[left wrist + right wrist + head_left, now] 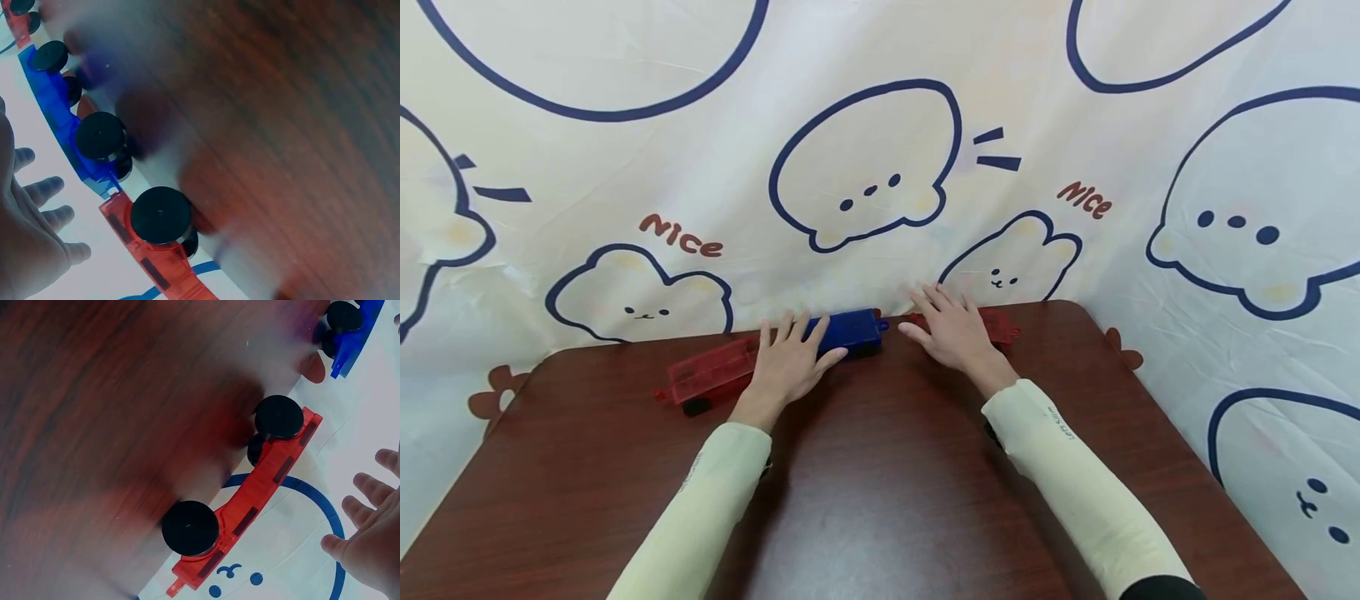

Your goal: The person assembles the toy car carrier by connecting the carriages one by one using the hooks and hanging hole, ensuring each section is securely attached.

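Observation:
Three see-through toy wagons with black wheels stand in a row along the table's back edge. My left hand (786, 362), fingers spread and straight, is over the meeting ends of the left red wagon (709, 372) and the blue wagon (853, 331). In the left wrist view, a small blue hook (114, 175) reaches from the blue wagon to the red one. My right hand (953, 332), also spread flat, partly covers the right red wagon (1000, 327). A gap shows between that wagon and the blue one. Neither hand grips anything.
The dark brown wooden table (880, 492) meets a white cloth backdrop (865, 275) printed with blue cartoon outlines right behind the wagons. More printed cloth (1240, 350) hangs along the right side. Brown flower prints (497, 392) show beside the table.

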`<state>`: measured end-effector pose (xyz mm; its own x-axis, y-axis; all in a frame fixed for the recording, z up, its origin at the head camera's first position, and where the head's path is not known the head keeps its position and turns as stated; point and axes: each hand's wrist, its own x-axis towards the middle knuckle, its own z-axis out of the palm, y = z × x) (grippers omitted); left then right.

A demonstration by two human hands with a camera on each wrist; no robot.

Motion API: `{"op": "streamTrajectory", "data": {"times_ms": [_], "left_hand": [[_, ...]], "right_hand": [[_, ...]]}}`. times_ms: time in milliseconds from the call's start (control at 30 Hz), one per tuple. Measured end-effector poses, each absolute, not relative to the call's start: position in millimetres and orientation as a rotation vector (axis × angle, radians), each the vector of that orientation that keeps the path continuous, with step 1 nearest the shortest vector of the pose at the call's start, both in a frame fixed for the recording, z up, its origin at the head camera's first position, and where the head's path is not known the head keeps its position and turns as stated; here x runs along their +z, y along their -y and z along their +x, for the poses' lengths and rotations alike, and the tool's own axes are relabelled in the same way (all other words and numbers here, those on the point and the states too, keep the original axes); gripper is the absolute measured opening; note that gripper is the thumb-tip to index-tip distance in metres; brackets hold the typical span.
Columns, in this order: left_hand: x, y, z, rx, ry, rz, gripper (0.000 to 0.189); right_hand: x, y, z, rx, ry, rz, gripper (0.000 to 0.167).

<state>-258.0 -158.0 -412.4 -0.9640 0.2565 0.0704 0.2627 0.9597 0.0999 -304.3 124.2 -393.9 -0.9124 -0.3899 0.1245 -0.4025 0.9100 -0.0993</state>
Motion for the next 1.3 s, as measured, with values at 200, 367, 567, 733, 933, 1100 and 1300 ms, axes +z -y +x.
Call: {"op": "streamTrajectory", "data": {"times_ms": [200,367,567,733,933,1100,1300], "left_hand": [[-416,158,-260,-0.172,3.059,-0.396,0.077],[-416,158,-263,-0.161,3.055,-0.396,0.077],[-419,154,-267,-0.184,3.05,-0.413,0.078],[-422,151,-270,-0.187,3.049,-0.412,0.077],[-424,146,-275,-0.195,3.067,-0.428,0.077],[-425,143,-278,-0.211,3.085,-0.435,0.077],[-426,141,-282,-0.22,3.099,-0.441,0.078]], "right_hand": [[-396,-128,-304,0.212,2.969,0.607,0.073],[-399,-134,-303,0.229,2.967,0.605,0.072],[-405,-142,-305,0.261,2.954,0.592,0.069],[-409,-146,-307,0.26,2.983,0.568,0.071],[-414,-153,-310,0.217,3.01,0.526,0.074],[-417,-160,-310,0.214,3.031,0.507,0.075],[-419,-164,-311,0.228,3.047,0.491,0.073]]}}
